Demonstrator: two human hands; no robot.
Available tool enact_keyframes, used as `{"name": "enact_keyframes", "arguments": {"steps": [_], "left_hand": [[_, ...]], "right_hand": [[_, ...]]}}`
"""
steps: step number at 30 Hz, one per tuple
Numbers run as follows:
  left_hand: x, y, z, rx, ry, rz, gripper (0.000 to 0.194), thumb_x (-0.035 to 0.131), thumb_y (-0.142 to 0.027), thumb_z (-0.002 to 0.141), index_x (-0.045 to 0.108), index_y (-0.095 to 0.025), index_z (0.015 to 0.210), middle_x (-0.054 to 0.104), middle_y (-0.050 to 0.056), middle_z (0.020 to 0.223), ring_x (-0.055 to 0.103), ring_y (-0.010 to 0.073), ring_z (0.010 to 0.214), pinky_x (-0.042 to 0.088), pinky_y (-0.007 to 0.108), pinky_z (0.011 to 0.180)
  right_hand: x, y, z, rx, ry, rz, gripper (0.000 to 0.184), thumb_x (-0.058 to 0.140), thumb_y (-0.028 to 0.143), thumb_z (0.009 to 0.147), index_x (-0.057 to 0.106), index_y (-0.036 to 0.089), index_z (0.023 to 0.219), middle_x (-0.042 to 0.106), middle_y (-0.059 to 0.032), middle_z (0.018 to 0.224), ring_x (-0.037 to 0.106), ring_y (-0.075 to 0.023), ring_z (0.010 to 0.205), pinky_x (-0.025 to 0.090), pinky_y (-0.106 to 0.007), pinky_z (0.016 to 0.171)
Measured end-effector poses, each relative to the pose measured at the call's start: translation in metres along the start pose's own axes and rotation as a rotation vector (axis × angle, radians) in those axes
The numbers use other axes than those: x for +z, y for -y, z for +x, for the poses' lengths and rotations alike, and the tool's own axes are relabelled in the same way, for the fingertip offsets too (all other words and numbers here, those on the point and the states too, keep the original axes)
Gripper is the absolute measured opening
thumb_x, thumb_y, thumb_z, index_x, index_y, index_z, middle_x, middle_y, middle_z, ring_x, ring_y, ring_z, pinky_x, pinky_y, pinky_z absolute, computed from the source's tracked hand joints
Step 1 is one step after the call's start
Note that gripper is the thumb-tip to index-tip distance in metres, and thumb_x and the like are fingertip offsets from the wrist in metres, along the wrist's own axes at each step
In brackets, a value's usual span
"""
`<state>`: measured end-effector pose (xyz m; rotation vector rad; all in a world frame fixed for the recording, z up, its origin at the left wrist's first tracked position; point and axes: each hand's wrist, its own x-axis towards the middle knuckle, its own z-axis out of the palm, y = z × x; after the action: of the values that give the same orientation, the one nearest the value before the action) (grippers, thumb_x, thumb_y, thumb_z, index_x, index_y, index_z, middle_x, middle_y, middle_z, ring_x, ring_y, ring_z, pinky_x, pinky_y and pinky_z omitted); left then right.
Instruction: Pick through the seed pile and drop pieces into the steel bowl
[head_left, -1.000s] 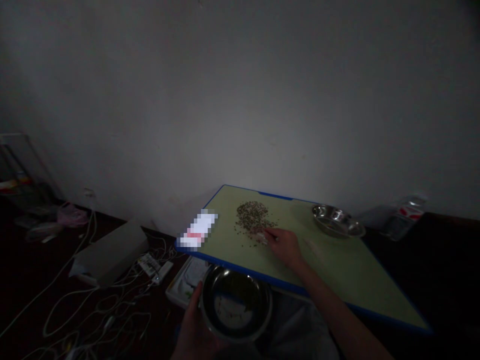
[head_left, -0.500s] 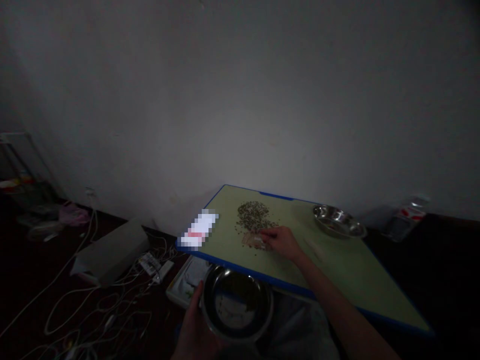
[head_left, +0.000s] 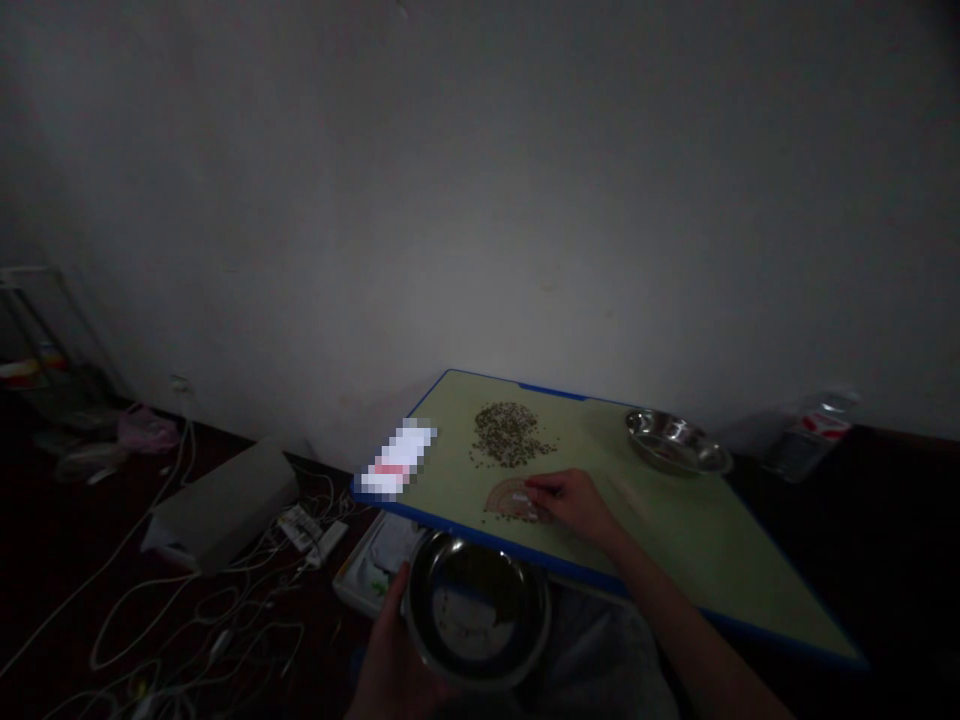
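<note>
One clear semicircular protractor point(head_left: 510, 499), at lower centre, is pinched in the right hand point(head_left: 574, 508); the left hand point(head_left: 401, 650), bottom centre, grips a round silver metal bowl point(head_left: 478, 610).

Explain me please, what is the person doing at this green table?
The right hand holds a clear half-round piece, like a protractor, at the green tabletop. A few small dark grains lie along its near edge, apart from the larger scattered pile behind it. The left hand holds a steel bowl just below the near edge of the tabletop. A second metal bowl stands at the right.
</note>
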<state>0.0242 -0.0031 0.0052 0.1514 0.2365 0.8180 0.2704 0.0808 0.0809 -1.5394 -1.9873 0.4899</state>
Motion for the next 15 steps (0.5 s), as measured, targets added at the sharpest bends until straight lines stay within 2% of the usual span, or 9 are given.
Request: {"name": "enact_keyframes", "arguments": {"steps": [3, 7, 10, 15], "left_hand": [[0.002, 0.0, -0.001, -0.044, -0.001, 0.001, 0.048, 0.047, -0.058, 0.079, 0.073, -0.02, 0.094, 0.078, 0.009, 0.089, 0.054, 0.0314, 0.119, 0.026, 0.05, 0.107], [0.003, 0.003, -0.002, 0.006, -0.057, 0.039, 0.042, 0.046, -0.05, 0.083, 0.073, -0.02, 0.095, 0.078, 0.008, 0.088, 0.055, 0.0309, 0.118, 0.026, 0.051, 0.107], [0.003, 0.002, -0.001, -0.032, -0.068, 0.007, 0.047, 0.048, -0.057, 0.079, 0.073, -0.02, 0.094, 0.076, 0.009, 0.096, 0.053, 0.0326, 0.12, 0.027, 0.052, 0.106], [-0.002, -0.001, -0.001, -0.076, -0.042, -0.027, 0.051, 0.047, -0.062, 0.076, 0.073, -0.022, 0.095, 0.076, 0.009, 0.1, 0.052, 0.0331, 0.121, 0.028, 0.053, 0.105]], "right_hand": [[-0.003, -0.003, -0.006, 0.028, -0.004, 0.058, 0.031, 0.052, 0.034, 0.079, 0.075, 0.019, 0.092, 0.075, -0.0036, 0.08, 0.067, -0.0211, 0.069, 0.05, -0.029, 0.065], [-0.012, -0.013, -0.016, 0.093, -0.079, 0.082, 0.03, 0.054, 0.035, 0.077, 0.076, 0.019, 0.091, 0.075, -0.0058, 0.085, 0.069, -0.0238, 0.073, 0.052, -0.032, 0.067], [-0.015, -0.021, -0.025, 0.139, -0.142, 0.052, 0.031, 0.053, 0.036, 0.078, 0.076, 0.02, 0.088, 0.075, -0.0057, 0.083, 0.069, -0.0246, 0.073, 0.052, -0.033, 0.066], [-0.006, -0.021, -0.036, 0.146, -0.152, 0.045, 0.03, 0.052, 0.035, 0.078, 0.077, 0.02, 0.086, 0.075, -0.0053, 0.084, 0.069, -0.0252, 0.073, 0.052, -0.034, 0.068]]}}
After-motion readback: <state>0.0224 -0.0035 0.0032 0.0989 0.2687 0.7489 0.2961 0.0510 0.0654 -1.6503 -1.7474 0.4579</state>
